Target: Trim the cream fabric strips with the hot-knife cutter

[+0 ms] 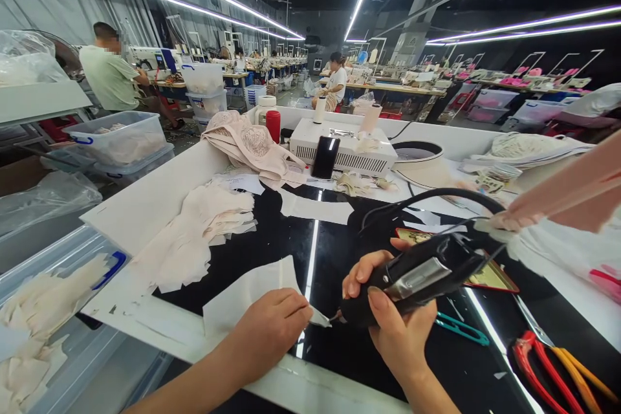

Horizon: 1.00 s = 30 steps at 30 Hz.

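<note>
My left hand (274, 330) is closed, its fingers pinching the edge of a white fabric piece (250, 288) that lies on the black glossy work surface (272, 252). In my right hand (402, 339) is a black corded handheld tool (422, 275) with a metal plate on its side, the fingers wrapped round it. Its narrow tip points left and meets or nearly meets the pointed corner of the fabric; contact is hard to tell. A stack of pale fabric pieces (194, 226) lies beyond my left hand. One more cut piece (317, 207) rests farther back.
Red-handled scissors (538, 362) and a teal plastic tool (463, 328) lie at right, near a shallow tin (499, 278). A phone (325, 157) leans against a white machine box (344, 145). Bra pieces (252, 142) are piled back left. People sit at sewing stations beyond.
</note>
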Tool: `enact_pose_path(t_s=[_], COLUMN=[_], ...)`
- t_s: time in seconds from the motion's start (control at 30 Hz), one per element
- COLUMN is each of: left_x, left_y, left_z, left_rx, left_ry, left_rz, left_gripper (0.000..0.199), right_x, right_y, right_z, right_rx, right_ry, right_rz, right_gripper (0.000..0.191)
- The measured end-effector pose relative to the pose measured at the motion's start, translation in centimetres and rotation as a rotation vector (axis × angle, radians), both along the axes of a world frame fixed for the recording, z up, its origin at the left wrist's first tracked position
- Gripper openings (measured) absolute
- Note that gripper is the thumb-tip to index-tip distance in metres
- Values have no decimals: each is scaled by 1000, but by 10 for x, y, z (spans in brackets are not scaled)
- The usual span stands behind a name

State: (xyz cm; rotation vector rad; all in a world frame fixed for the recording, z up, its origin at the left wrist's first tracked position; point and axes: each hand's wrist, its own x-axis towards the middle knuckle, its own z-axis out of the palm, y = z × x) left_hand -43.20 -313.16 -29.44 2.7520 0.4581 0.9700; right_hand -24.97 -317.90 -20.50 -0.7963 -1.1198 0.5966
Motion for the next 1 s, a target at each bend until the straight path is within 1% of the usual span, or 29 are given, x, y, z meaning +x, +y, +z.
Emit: enact_pose_path(t_s=[0.13, 0.2, 0.37, 0.67, 0.87, 1.0], left_x=[0, -1, 2, 8, 8, 7], left_y=[-2, -3, -6, -3, -4, -4], left_z=[1, 1, 0, -1, 3, 5], left_rx=[54, 66, 71, 92, 91, 90], left_ry=[-38, -51, -39, 3, 10, 8], left_rz=[20, 10, -28, -23, -7, -11], left_gripper=[26, 25, 18, 20, 19, 19], right_x=[2, 3, 3, 11, 11, 9], right_y=[2, 3, 3, -3, 1, 3], right_z=[-3, -3, -3, -2, -2, -3], right_rx=[8, 11, 6, -8, 11, 13], right_ry=[-5, -8, -7, -18, -14, -4], right_rz=[-10, -10, -12, -22, -44, -32], right_gripper=[47, 47, 47, 47, 46, 46])
